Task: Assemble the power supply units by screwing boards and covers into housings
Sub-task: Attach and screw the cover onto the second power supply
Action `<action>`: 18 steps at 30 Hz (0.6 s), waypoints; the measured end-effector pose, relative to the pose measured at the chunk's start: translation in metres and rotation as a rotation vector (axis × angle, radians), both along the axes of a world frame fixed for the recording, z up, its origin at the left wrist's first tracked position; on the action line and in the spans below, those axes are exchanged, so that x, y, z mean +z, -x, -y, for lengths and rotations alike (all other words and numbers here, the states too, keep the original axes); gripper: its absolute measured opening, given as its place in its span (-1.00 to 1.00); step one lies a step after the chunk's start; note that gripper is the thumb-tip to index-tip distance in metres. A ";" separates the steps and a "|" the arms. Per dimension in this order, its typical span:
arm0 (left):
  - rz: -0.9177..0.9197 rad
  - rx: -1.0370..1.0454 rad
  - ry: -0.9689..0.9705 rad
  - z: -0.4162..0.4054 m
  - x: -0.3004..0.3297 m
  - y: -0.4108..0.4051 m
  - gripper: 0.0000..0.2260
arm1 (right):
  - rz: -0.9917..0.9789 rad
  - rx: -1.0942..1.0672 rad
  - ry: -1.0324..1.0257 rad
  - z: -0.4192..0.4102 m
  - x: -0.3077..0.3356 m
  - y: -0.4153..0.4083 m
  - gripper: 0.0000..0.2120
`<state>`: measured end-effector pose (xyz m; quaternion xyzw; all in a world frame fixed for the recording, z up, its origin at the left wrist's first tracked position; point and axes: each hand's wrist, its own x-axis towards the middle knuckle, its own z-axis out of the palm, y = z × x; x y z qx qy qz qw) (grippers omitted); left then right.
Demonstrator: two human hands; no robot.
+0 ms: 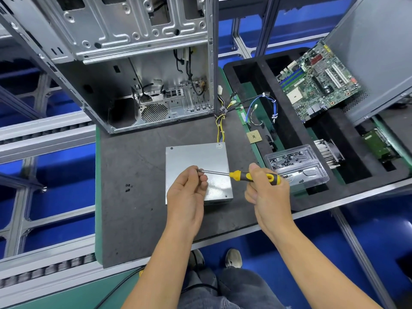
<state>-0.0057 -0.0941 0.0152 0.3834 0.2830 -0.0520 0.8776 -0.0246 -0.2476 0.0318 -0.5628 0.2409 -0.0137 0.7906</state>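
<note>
Above the PSU (198, 166), the right hand (267, 192) is gripping the screwdriver (252, 176) while the left hand (187, 192) is pinching a screw (199, 170) onto its tip. Next the loaded tip probably needs lowering straight into a cover hole.

Electronics assembly line workstation, dark anti-static mat on the table (133, 175), aluminium roller conveyor rails (44, 134), open computer case (133, 74), black foam tray (296, 139) holding motherboard (316, 83), clear box of screws (294, 163), blue floor.
</note>
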 end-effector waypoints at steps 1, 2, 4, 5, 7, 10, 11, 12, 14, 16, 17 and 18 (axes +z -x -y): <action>0.004 -0.003 -0.013 0.000 0.000 0.000 -0.88 | -0.019 -0.011 0.001 -0.001 -0.001 0.000 -0.60; 0.007 -0.004 -0.031 -0.001 -0.001 0.000 -0.88 | -0.038 -0.020 0.005 -0.002 -0.002 0.000 -0.60; 0.018 -0.014 -0.075 -0.004 -0.001 0.000 -0.89 | -0.073 -0.027 0.001 -0.004 -0.002 -0.002 -0.65; 0.027 -0.024 -0.102 -0.005 0.000 0.000 -0.89 | -0.078 -0.025 -0.039 -0.004 -0.002 -0.003 -0.69; 0.056 -0.051 -0.149 -0.008 0.001 0.001 -0.88 | -0.036 -0.004 -0.197 -0.001 -0.001 -0.005 -0.76; 0.085 -0.059 -0.171 -0.009 0.004 0.001 -0.81 | 0.035 0.038 -0.321 0.004 0.000 -0.007 -0.83; 0.091 -0.053 -0.174 -0.009 0.004 0.001 -0.82 | 0.042 0.048 -0.321 0.004 0.000 -0.007 -0.81; 0.094 -0.050 -0.183 -0.010 0.004 0.001 -0.85 | 0.044 0.053 -0.307 0.003 0.000 -0.006 -0.79; 0.093 -0.054 -0.213 -0.011 0.003 0.001 -0.91 | 0.052 0.048 -0.264 0.001 -0.002 -0.005 -0.75; 0.091 -0.064 -0.238 -0.014 0.001 0.003 -0.92 | 0.052 0.033 -0.238 -0.001 -0.003 -0.005 -0.73; 0.091 -0.076 -0.254 -0.016 0.001 0.003 -0.92 | 0.043 0.027 -0.228 -0.001 -0.004 -0.004 -0.72; 0.093 -0.092 -0.272 -0.018 0.000 0.004 -0.91 | 0.033 0.028 -0.217 -0.001 -0.004 -0.003 -0.72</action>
